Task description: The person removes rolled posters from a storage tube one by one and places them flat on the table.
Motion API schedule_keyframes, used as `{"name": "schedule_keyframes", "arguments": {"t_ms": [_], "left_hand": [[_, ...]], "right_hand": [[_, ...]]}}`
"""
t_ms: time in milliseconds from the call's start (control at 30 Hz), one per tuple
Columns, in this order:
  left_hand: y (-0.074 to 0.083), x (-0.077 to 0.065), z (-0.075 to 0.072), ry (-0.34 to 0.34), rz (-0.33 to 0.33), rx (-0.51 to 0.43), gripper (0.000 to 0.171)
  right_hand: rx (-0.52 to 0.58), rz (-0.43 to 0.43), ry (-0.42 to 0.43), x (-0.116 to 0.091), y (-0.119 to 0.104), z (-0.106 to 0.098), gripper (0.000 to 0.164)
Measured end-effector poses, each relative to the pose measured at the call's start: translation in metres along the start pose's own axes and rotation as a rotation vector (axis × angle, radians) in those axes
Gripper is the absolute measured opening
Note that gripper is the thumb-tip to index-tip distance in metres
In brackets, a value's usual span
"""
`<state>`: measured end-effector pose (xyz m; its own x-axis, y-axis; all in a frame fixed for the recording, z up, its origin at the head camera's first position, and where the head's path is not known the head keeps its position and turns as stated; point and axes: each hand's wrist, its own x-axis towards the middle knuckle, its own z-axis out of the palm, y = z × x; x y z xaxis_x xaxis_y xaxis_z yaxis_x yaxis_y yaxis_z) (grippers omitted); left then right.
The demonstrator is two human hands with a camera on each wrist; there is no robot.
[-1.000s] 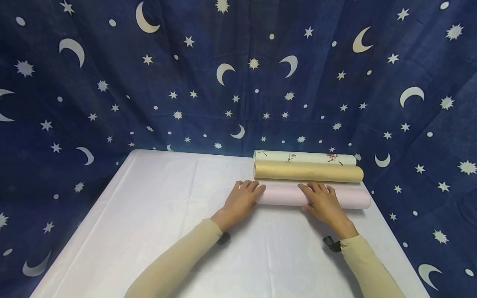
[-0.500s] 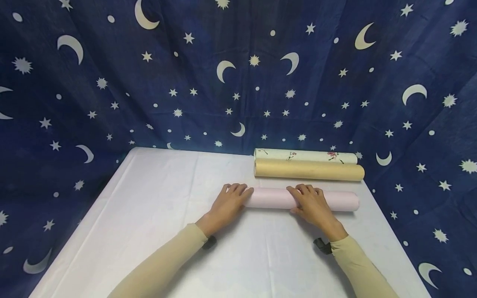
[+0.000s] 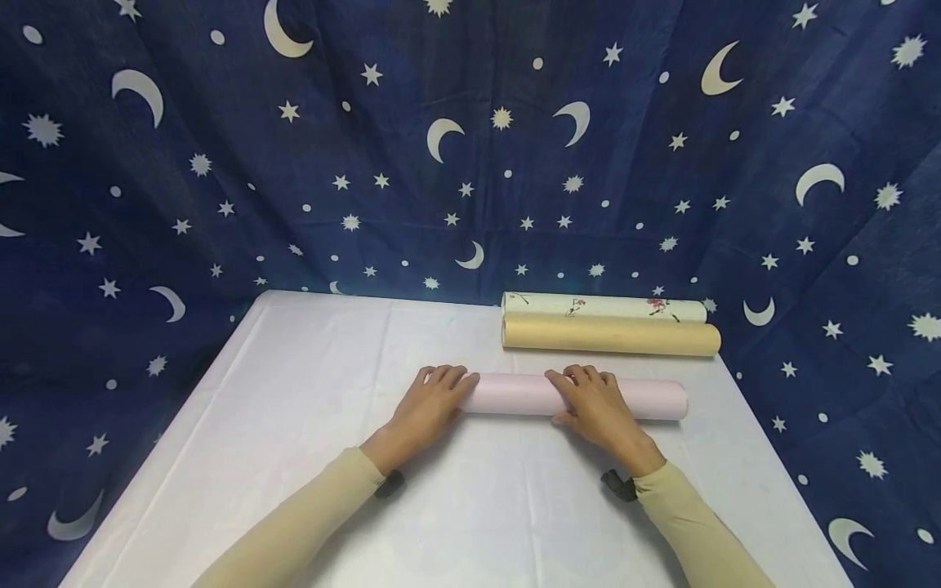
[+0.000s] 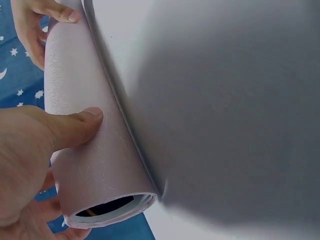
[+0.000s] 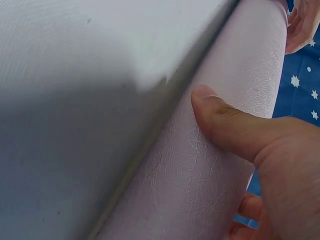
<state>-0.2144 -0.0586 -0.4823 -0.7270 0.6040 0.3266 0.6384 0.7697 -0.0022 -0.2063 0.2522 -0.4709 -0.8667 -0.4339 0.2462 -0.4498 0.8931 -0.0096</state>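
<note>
A pale pink roll of wallpaper (image 3: 507, 394) lies crosswise on the white-covered table (image 3: 309, 367). My left hand (image 3: 426, 408) grips it at its left end, thumb on the near side and fingers curled over the far side. In the left wrist view the hollow end of the roll (image 4: 110, 170) shows just past the fingers. My right hand (image 3: 599, 408) holds the same roll right of its middle, its thumb (image 5: 215, 107) pressed along the textured surface in the right wrist view. The right end of the roll sticks out beyond that hand.
Behind the pink roll, a yellow roll (image 3: 610, 336) and a white roll with a floral print (image 3: 617, 305) lie side by side at the table's back right. A dark blue curtain (image 3: 404, 147) with moons and stars hangs behind and beside the table.
Both hands have moved the pink roll to the left and slightly nearer, away from the yellow roll, keeping their hold on it. The yellow and floral rolls have stayed in place.
</note>
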Motion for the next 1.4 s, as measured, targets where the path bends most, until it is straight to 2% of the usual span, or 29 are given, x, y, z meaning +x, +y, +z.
{"name": "schedule_keyframes", "arguments": {"t_ms": [400, 500, 567, 667, 800, 900, 967, 1033, 1167, 1267, 1400], "left_hand": [[-0.005, -0.004, 0.004, 0.001, 0.001, -0.018, 0.059], [-0.007, -0.004, 0.003, 0.011, -0.017, -0.053, 0.056], [-0.009, -0.005, 0.002, 0.035, -0.048, -0.109, 0.052], [-0.012, -0.009, -0.001, 0.098, -0.136, -0.246, 0.047], [-0.018, -0.017, -0.005, 0.164, -0.347, -0.465, 0.042], [-0.023, -0.023, -0.005, 0.149, -0.522, -0.644, 0.037], [-0.026, -0.025, -0.005, 0.106, -0.607, -0.745, 0.035], [-0.027, -0.027, -0.004, 0.046, -0.659, -0.812, 0.034], [-0.028, -0.028, 0.001, -0.066, -0.698, -0.915, 0.037], [-0.028, -0.028, 0.004, -0.104, -0.725, -1.008, 0.039], [-0.029, -0.027, 0.004, -0.119, -0.78, -1.11, 0.044]], "right_hand": [[-0.011, 0.015, -0.03, 0.004, -0.006, 0.005, 0.074], [0.013, 0.023, -0.039, 0.006, -0.008, 0.004, 0.074], [0.031, 0.025, -0.042, 0.009, -0.01, 0.003, 0.073], [0.058, 0.027, -0.055, 0.014, -0.015, 0.003, 0.073], [0.095, 0.012, -0.09, 0.024, -0.027, 0.001, 0.073], [0.116, -0.009, -0.121, 0.032, -0.039, 0.002, 0.074], [0.117, -0.018, -0.139, 0.036, -0.045, 0.004, 0.074], [0.122, -0.025, -0.151, 0.04, -0.051, 0.007, 0.074], [0.13, -0.026, -0.164, 0.046, -0.058, 0.014, 0.075], [0.126, -0.015, -0.169, 0.048, -0.06, 0.018, 0.075], [0.119, -0.013, -0.169, 0.05, -0.06, 0.021, 0.076]]}}
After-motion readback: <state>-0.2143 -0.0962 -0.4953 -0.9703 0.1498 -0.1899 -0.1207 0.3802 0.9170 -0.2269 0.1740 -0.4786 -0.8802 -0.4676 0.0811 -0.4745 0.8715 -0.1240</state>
